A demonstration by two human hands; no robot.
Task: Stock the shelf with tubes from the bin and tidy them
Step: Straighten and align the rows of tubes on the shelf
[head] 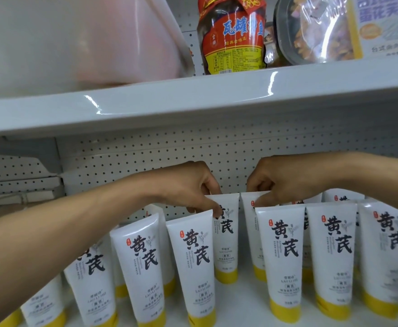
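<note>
Your left hand [188,187] pinches the crimped top of a white plastic tube with a yellow cap [227,244], and your right hand [285,182] pinches the top of the matching tube [248,227] just beside it. Both tubes stand cap-down on the white metal shelf [240,308], behind a front row of identical tubes [283,256].

Only two arms of the person show, both uncovered. The left forearm [80,232] fills the eight o'clock side, bare skin from the picture's edge to the wrist, broad at the edge and tapering toward the left hand [188,185] near the centre. The right forearm [358,175] lies at three o'clock, slimmer in this view, likewise bare along its whole visible length up to the right hand [285,182]. Both hands are bare, with knuckles ridging their backs. The fingernails are too blurred to describe.
</note>
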